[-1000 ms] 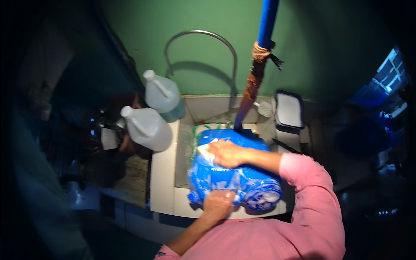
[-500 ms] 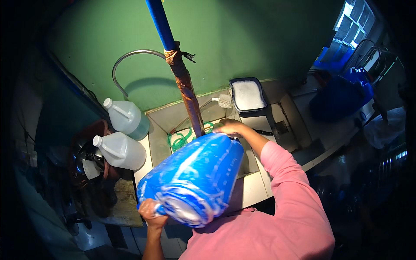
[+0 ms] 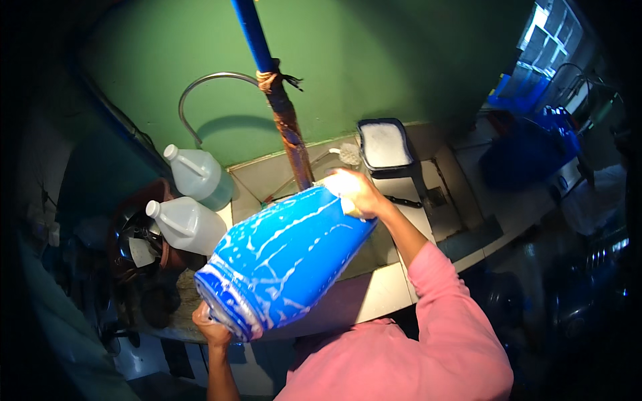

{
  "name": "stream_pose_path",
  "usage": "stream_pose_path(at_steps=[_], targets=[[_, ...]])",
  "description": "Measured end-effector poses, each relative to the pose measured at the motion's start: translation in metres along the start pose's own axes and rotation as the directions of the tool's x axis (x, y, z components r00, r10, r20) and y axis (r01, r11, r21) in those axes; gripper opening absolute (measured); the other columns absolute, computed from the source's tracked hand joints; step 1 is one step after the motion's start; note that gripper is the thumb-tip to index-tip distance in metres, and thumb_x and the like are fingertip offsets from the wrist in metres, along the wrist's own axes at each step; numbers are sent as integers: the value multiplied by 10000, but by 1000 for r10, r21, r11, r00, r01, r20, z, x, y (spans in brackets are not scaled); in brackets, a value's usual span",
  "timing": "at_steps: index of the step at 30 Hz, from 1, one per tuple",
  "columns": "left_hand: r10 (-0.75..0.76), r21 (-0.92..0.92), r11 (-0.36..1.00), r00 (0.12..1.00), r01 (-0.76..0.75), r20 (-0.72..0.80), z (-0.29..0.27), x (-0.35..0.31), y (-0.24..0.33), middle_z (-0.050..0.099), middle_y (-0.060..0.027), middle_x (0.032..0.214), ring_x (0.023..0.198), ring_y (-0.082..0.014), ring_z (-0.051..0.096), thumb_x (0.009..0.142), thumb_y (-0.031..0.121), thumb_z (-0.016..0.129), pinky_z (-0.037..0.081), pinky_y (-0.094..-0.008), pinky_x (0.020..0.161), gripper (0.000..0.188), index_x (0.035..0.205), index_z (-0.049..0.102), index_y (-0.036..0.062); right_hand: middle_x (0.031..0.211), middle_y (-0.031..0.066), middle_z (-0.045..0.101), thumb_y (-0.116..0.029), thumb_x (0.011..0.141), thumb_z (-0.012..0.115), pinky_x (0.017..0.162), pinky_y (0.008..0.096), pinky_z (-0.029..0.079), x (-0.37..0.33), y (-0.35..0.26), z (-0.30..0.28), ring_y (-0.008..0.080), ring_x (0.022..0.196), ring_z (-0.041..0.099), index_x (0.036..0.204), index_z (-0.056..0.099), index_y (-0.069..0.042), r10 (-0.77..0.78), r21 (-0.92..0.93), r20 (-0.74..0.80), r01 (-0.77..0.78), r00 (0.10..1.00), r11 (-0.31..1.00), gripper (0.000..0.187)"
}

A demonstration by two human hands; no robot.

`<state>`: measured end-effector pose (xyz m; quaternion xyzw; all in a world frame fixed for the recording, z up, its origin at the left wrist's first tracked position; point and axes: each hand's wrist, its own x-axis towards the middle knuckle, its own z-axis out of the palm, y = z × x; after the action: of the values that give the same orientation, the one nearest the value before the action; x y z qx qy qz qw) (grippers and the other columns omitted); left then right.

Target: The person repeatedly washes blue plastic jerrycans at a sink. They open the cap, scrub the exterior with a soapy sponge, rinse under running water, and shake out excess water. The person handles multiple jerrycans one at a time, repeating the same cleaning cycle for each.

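a soapy blue barrel (image 3: 284, 260) is held tilted over the sink (image 3: 261, 177). its lower rim is gripped by the left hand (image 3: 212, 325), while its upper end is clasped by the right hand (image 3: 354, 190).

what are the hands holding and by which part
A blue barrel, tipped over the sink: left hand under its near end, right hand on its far end.

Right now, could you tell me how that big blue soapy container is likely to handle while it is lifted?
The blue container, streaked with white suds, is probably slippery. It looks bulky enough to need both the left hand and the right hand. Being rounded, it may roll if laid down.
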<state>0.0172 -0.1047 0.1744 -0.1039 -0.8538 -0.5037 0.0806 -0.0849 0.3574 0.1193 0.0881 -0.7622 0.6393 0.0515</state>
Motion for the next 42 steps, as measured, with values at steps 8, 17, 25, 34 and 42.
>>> stream_pose_path(at_steps=[8, 17, 25, 34, 42], targets=[[-130, -317, 925, 958, 211, 257, 64, 25, 13, 715, -32, 906, 827, -101, 650, 740, -5, 726, 523, -269, 769, 265, 1001, 698, -42, 1367, 274, 546, -197, 845, 644, 1111, 512, 352, -84, -84, 92, 428, 1280, 501, 1360, 526, 67, -387, -378, -218, 288, 896, 880, 590], [-201, -305, 899, 915, 314, 349, 74, 19, 24, 720, -31, 875, 772, -86, 634, 721, 10, 760, 519, -257, 711, 265, 974, 707, -50, 1279, 132, 628, -561, 1037, 354, 1013, 398, 500, -80, 49, 108, 274, 1181, 601, 1390, 523, -43, 897, 981, -116, -94, 427, 172, 650], [26, 223, 973, 992, -52, 120, 114, 45, -8, 676, -171, 699, 651, -351, 684, 628, 195, 815, 516, -419, 619, 229, 751, 680, 55, 1017, 31, 636, -349, 994, 579, 749, 323, 530, -49, 93, 53, 157, 866, 631, 1354, 543, -79, 605, 694, -669, 70, 432, 717, 452], [-127, 606, 784, 920, -136, 371, 213, 103, -48, 724, -181, 798, 744, -378, 701, 643, 318, 819, 551, -469, 695, 315, 827, 731, 78, 1286, 174, 579, -318, 940, 676, 1035, 390, 429, 17, 52, -31, 290, 1163, 563, 1420, 482, -12, 13, -51, -539, -49, 842, 998, 601], [246, 419, 857, 952, -301, 180, 239, 105, -74, 609, -155, 1295, 1324, -394, 462, 853, 466, 718, 97, -693, 1155, 533, 1215, 653, 81, 1454, 264, 471, -549, 821, 725, 1186, 527, 263, -41, 61, 62, 441, 1382, 378, 1444, 473, -10, 168, -747, -201, -262, 965, 611, 862]])
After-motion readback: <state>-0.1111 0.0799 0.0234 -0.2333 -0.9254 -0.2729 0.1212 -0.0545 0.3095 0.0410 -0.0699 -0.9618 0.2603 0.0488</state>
